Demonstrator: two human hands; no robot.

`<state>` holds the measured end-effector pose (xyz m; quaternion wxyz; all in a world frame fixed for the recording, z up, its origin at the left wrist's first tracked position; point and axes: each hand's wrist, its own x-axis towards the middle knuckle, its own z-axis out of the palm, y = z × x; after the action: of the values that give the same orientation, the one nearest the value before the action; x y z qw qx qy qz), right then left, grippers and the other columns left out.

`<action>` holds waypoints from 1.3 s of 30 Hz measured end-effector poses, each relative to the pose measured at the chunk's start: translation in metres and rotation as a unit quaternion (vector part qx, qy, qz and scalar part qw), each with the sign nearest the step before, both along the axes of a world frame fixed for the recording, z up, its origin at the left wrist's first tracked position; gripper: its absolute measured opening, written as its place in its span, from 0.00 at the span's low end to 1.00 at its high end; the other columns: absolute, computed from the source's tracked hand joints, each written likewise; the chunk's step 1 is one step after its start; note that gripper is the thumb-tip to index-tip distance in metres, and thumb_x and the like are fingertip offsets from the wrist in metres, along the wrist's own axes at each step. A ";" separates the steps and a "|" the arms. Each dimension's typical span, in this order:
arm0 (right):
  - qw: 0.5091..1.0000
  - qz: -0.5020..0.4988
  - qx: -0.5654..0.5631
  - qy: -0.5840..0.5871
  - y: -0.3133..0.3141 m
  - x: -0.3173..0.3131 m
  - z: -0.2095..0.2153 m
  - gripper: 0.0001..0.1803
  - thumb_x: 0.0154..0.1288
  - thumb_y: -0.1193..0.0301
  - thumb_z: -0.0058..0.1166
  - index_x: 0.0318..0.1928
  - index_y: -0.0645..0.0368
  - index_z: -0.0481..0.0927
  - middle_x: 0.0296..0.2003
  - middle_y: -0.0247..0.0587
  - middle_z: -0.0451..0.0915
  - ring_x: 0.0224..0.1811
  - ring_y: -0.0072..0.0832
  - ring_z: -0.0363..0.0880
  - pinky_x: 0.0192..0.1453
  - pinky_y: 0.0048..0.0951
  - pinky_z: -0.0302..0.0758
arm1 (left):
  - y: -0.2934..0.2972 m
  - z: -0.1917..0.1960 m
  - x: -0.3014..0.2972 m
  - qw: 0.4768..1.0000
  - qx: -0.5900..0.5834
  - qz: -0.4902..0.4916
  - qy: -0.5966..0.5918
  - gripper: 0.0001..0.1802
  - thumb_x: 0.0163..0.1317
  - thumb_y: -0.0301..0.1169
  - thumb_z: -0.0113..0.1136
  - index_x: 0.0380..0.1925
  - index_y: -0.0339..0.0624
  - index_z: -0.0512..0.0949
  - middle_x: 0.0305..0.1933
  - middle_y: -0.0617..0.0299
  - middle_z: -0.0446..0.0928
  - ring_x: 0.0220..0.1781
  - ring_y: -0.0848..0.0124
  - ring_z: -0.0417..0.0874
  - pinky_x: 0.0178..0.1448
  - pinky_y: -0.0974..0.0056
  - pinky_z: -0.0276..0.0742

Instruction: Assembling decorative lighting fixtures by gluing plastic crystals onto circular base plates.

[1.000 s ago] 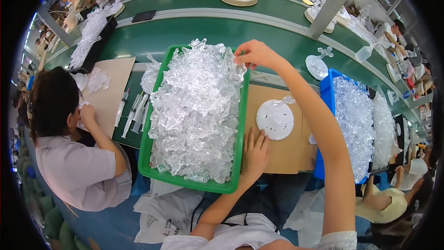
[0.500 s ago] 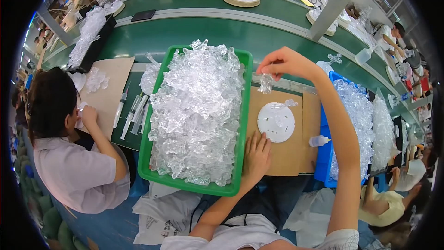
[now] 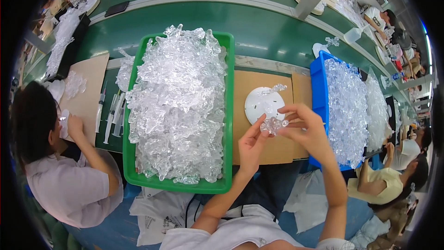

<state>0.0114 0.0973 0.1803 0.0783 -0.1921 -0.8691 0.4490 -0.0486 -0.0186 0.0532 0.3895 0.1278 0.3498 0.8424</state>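
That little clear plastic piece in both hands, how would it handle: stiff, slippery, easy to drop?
The clear plastic piece probably stays stiff: it keeps its knobbly shape between the left hand and right hand. It looks light, pinched by fingers alone. Its glossy surface hints at slipperiness, and thin prongs like those in the green tray may snap.

Factory line; conveyor belt (image 3: 259,28); parts trays (image 3: 222,111)

Right hand (image 3: 309,132): withdrawn from green tray (image 3: 227,111) to frame centre | left hand (image 3: 252,146): raised off cardboard (image 3: 252,90) | clear plastic piece (image 3: 273,125): now gripped between both
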 end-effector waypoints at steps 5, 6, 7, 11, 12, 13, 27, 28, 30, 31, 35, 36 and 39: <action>0.963 -0.246 -0.113 0.014 -0.014 0.012 -0.051 0.16 0.54 0.78 0.65 0.44 0.66 0.78 0.36 0.38 0.82 0.38 0.19 0.80 0.42 0.18 0.77 | 0.001 -0.014 0.012 0.979 -0.151 0.033 0.136 0.21 0.67 0.26 0.50 0.60 0.33 0.68 0.61 0.49 0.71 0.62 0.61 0.72 0.64 0.61 0.67; 0.955 -0.272 -0.106 0.049 -0.010 0.012 -0.062 0.16 0.54 0.77 0.65 0.43 0.67 0.78 0.33 0.36 0.82 0.34 0.17 0.80 0.38 0.15 0.75 | 0.000 -0.020 0.009 0.979 -0.152 0.032 0.134 0.21 0.67 0.26 0.50 0.60 0.33 0.68 0.61 0.49 0.71 0.62 0.61 0.72 0.64 0.61 0.67; 0.955 -0.273 -0.106 0.047 -0.008 0.010 -0.070 0.16 0.54 0.77 0.65 0.43 0.67 0.78 0.33 0.36 0.82 0.34 0.17 0.80 0.38 0.15 0.75 | -0.002 -0.029 0.002 0.892 -0.258 0.102 0.357 0.21 0.66 0.27 0.51 0.59 0.33 0.69 0.62 0.48 0.69 0.65 0.56 0.68 0.66 0.56 0.63; 0.944 -0.294 -0.129 0.077 -0.005 -0.009 -0.095 0.15 0.55 0.76 0.65 0.43 0.67 0.78 0.31 0.36 0.81 0.31 0.16 0.78 0.34 0.14 0.73 | -0.006 -0.047 -0.002 0.674 -0.387 0.085 0.623 0.22 0.62 0.29 0.52 0.56 0.34 0.71 0.65 0.43 0.63 0.70 0.46 0.58 0.70 0.43 0.52; 0.941 -0.308 -0.120 0.076 -0.003 -0.014 -0.100 0.15 0.55 0.76 0.65 0.42 0.67 0.78 0.30 0.35 0.81 0.30 0.15 0.77 0.33 0.14 0.72 | -0.006 -0.049 0.002 0.660 -0.392 0.076 0.636 0.23 0.61 0.31 0.53 0.56 0.34 0.71 0.65 0.44 0.64 0.70 0.48 0.60 0.70 0.41 0.52; 0.940 -0.309 -0.120 0.073 -0.002 -0.017 -0.106 0.15 0.55 0.76 0.65 0.42 0.67 0.78 0.30 0.35 0.81 0.30 0.15 0.77 0.33 0.14 0.72 | -0.006 -0.051 0.007 0.661 -0.392 0.074 0.635 0.23 0.61 0.31 0.53 0.56 0.34 0.71 0.65 0.44 0.64 0.70 0.48 0.60 0.70 0.41 0.52; 0.939 -0.336 0.058 0.032 -0.018 -0.030 -0.117 0.13 0.54 0.70 0.65 0.38 0.65 0.79 0.25 0.44 0.83 0.28 0.29 0.84 0.33 0.25 0.77 | -0.010 -0.055 0.018 0.648 -0.388 0.067 0.652 0.23 0.62 0.33 0.54 0.56 0.35 0.71 0.63 0.43 0.65 0.69 0.46 0.60 0.70 0.42 0.52; 0.940 -0.336 0.059 0.031 -0.018 -0.030 -0.118 0.13 0.54 0.70 0.65 0.38 0.65 0.79 0.25 0.44 0.83 0.28 0.29 0.84 0.33 0.25 0.77 | -0.009 -0.056 0.018 0.654 -0.384 0.071 0.648 0.23 0.62 0.33 0.54 0.56 0.35 0.71 0.63 0.43 0.65 0.69 0.46 0.60 0.70 0.42 0.52; 0.937 -0.342 0.030 0.063 -0.018 -0.031 -0.119 0.13 0.55 0.70 0.65 0.37 0.65 0.79 0.25 0.45 0.82 0.28 0.29 0.84 0.34 0.24 0.78 | -0.010 -0.056 0.018 0.653 -0.387 0.070 0.648 0.23 0.62 0.33 0.54 0.56 0.35 0.71 0.63 0.43 0.65 0.69 0.46 0.60 0.70 0.42 0.52; 0.937 -0.342 0.029 0.061 -0.018 -0.031 -0.119 0.13 0.55 0.70 0.65 0.37 0.65 0.79 0.25 0.45 0.82 0.28 0.29 0.84 0.34 0.24 0.78 | -0.010 -0.057 0.018 0.651 -0.388 0.070 0.648 0.23 0.62 0.33 0.54 0.56 0.35 0.71 0.63 0.43 0.65 0.69 0.46 0.60 0.70 0.42 0.52; 0.944 -0.326 0.048 0.031 -0.019 -0.035 -0.113 0.15 0.55 0.72 0.66 0.40 0.68 0.79 0.25 0.43 0.83 0.28 0.21 0.81 0.34 0.20 0.75 | -0.011 -0.055 0.017 0.639 -0.392 0.063 0.659 0.23 0.61 0.33 0.54 0.56 0.36 0.71 0.63 0.42 0.65 0.69 0.45 0.59 0.70 0.41 0.52; 0.944 -0.323 0.065 0.026 -0.020 -0.037 -0.113 0.15 0.55 0.73 0.66 0.41 0.68 0.79 0.25 0.43 0.83 0.28 0.20 0.81 0.34 0.19 0.75 | -0.011 -0.054 0.016 0.648 -0.388 0.061 0.652 0.23 0.61 0.33 0.55 0.56 0.36 0.71 0.64 0.42 0.64 0.69 0.44 0.59 0.70 0.41 0.52; 0.942 -0.325 0.083 0.008 -0.022 -0.038 -0.111 0.15 0.55 0.73 0.65 0.41 0.68 0.78 0.26 0.40 0.82 0.28 0.19 0.80 0.34 0.18 0.75 | -0.012 -0.049 0.008 0.674 -0.372 0.056 0.636 0.24 0.59 0.33 0.57 0.55 0.37 0.72 0.66 0.41 0.61 0.70 0.42 0.57 0.70 0.41 0.52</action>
<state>-0.0269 0.0748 0.0689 0.2429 -0.4537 -0.7926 0.3270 -0.0402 -0.0301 0.0040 0.0400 0.4576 0.8039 0.3777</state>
